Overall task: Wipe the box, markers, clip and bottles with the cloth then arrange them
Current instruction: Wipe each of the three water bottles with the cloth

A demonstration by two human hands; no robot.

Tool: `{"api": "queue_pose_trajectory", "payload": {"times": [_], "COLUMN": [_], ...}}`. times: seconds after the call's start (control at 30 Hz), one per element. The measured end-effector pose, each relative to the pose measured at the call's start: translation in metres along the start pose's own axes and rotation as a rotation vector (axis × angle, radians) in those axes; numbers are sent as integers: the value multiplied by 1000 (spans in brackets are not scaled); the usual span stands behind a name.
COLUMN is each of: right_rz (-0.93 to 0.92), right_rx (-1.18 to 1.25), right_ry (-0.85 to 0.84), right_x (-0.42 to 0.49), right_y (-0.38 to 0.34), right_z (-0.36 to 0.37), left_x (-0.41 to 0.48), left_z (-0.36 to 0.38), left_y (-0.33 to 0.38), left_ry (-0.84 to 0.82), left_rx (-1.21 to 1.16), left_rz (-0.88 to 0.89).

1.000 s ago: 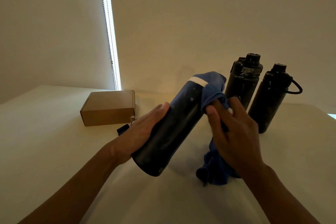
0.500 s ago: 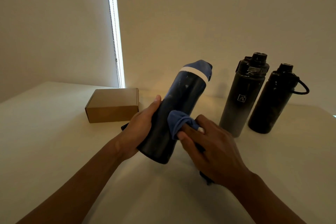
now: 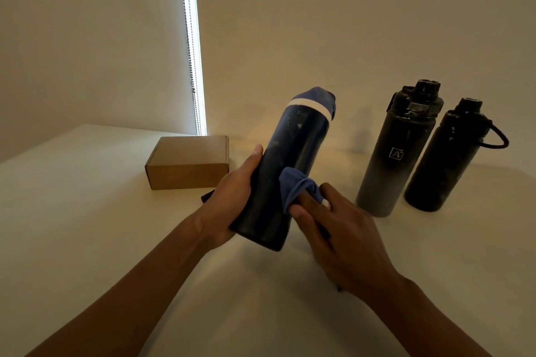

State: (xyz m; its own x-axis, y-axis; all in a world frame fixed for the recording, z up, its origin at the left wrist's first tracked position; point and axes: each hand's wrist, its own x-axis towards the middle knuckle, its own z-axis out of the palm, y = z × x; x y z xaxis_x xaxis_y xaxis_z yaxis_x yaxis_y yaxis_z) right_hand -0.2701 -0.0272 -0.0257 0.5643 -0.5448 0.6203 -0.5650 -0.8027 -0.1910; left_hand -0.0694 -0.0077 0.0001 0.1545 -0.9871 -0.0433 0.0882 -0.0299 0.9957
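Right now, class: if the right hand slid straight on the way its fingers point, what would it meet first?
The cloth it pinches already presses the held bottle; the right hand would meet that bottle's side first.

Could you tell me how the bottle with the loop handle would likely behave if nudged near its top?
The bottle with the loop handle stands tall on a narrow base, so it would probably tip. Being round, it may then roll toward the logo bottle beside it.

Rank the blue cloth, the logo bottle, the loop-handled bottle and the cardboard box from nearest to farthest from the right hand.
1. blue cloth, pinched in the right hand.
2. logo bottle, just right.
3. loop-handled bottle, farther right.
4. cardboard box, far left.
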Motion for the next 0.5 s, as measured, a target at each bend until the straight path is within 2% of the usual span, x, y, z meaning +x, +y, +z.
{"api": "queue_pose_trajectory", "payload": {"times": [0.13,0.23,0.43,0.5], "right_rz": [-183,-258,-324,-340], "right_rx": [-103,-154,-174,-227], "right_ry": [-187,-232,-26,-30], "right_x": [1,0,1,3], "right_y": [-15,-16,-4,-7], "right_z": [-6,-2,5,3], "left_x": [0,0,-1,-1], "left_z": [-4,-3,0,-4], "left_y": [7,9,8,9], "left_ry": [74,135,79,40], "left_rx": [-94,-131,-193,-228], "left_rz": [-41,-13,-32,-13]}}
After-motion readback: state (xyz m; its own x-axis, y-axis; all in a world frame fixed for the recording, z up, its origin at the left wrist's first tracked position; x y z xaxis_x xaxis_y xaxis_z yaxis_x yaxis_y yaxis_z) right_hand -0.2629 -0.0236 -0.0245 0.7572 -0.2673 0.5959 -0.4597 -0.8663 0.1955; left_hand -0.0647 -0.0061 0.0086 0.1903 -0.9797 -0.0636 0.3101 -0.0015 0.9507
